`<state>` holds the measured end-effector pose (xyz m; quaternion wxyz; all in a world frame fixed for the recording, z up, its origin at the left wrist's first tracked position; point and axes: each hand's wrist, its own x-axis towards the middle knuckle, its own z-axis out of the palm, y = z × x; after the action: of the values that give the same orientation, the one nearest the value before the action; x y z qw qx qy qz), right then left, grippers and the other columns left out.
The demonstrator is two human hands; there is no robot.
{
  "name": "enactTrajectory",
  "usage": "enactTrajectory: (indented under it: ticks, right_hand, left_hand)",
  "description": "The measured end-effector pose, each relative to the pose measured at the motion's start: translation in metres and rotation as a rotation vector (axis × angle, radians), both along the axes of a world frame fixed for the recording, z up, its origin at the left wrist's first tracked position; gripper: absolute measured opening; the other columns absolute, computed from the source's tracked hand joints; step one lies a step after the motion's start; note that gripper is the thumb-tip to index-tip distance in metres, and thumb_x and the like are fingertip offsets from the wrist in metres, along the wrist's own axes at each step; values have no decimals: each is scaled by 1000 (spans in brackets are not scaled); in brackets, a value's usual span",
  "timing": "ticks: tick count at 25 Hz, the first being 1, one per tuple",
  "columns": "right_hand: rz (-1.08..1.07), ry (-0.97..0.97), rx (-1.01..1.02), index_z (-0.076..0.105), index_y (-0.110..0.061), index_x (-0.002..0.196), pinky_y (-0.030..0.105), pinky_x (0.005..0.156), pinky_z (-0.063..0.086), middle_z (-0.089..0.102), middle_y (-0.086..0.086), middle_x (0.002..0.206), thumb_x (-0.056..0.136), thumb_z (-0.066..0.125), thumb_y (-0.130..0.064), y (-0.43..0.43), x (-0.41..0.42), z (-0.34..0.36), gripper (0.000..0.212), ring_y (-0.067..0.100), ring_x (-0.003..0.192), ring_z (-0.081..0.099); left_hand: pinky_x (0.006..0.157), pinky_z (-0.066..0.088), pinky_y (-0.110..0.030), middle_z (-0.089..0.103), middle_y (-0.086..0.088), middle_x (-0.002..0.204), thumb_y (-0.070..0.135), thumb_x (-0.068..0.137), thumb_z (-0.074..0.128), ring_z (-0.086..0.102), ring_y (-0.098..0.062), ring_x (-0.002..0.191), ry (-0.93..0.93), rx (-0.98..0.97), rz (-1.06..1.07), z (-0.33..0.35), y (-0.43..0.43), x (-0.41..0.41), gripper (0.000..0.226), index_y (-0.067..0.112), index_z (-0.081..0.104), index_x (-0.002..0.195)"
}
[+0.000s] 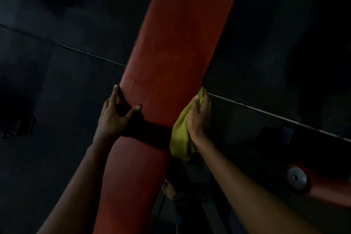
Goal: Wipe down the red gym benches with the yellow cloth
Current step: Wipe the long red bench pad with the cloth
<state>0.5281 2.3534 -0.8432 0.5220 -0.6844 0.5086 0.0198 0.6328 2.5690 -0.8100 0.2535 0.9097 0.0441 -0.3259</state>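
Observation:
A long red gym bench [171,47] runs from the bottom centre up to the top right, with a dark gap between its two pads. My left hand [115,114] rests on the left edge of the upper pad, thumb lying on the top surface and fingers along the side. The yellow cloth [180,137] is bunched against the bench's right edge, its tail hanging down. My right hand [199,118] grips the cloth and presses it to that side.
The floor is dark rubber matting [66,85] with a pale seam line [266,112] crossing it. A red machine part with a round metal cap [297,178] sits at the lower right. A bare foot [168,189] shows under the bench. Dark equipment [17,125] stands at far left.

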Motion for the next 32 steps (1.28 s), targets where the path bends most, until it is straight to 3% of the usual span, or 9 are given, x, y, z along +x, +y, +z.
enactTrajectory:
  ticks: [6,10,13,16,19,22,26,29,32]
  right_hand:
    - [184,81,-87,30,-22,154,42,100,47,44,5,146,104,23,-56,50,-54,4,61,21,124,52]
    - [190,156,-119,35,-28,145,52,99,47,50,4,139,89,8,-79,64,-70,-11,81,24,117,56]
    - [115,207,-157,32,-33,144,55,97,48,49,3,139,91,7,-78,71,-70,-19,73,24,117,57]
    - [230,192,-224,34,-34,137,54,94,50,52,2,132,92,8,-79,99,-105,-11,70,23,113,57]
    - [287,164,-150,40,-28,131,48,95,51,52,3,130,94,14,-74,123,-134,-5,64,20,113,57]
    - [167,193,-180,42,-28,135,54,102,46,52,5,135,89,12,-77,120,-122,-10,74,25,121,54]
    - [61,205,-217,42,-23,141,53,98,48,52,7,136,101,24,-56,115,-103,-7,56,29,115,57]
    - [122,217,-203,33,-22,148,52,98,48,45,9,144,101,21,-59,143,-124,0,62,30,120,55]
    - [200,148,-191,35,-19,144,48,99,47,47,8,140,98,21,-63,181,-169,5,66,28,117,54]
  left_hand:
    - [108,37,-68,27,-9,160,73,75,66,33,-35,144,30,-39,42,-8,44,-35,102,54,3,154]
    - [113,34,-62,27,-8,162,68,81,64,32,-33,146,-1,-57,57,-9,60,-53,97,49,7,156]
    - [117,29,-61,27,-9,162,66,86,62,30,-33,147,-20,-31,64,-12,78,-73,91,47,9,157]
    - [115,29,-64,27,-9,162,70,84,57,30,-33,147,-25,-57,78,-14,97,-89,90,47,9,157]
    - [117,26,-63,27,-11,162,69,87,56,30,-34,146,-29,-27,74,-15,114,-105,88,46,8,157]
    - [118,24,-62,26,-12,162,67,89,55,29,-35,147,-26,-10,74,-13,134,-125,89,44,6,159]
    - [118,18,-59,20,-10,166,66,89,55,23,-32,150,-30,26,59,-9,168,-161,90,42,4,159]
    - [119,15,-58,16,-7,167,68,87,52,19,-32,152,-42,11,96,-8,186,-185,89,43,6,159]
    - [120,13,-58,15,-6,168,64,89,55,17,-32,152,-77,-15,112,-11,190,-197,88,41,7,160]
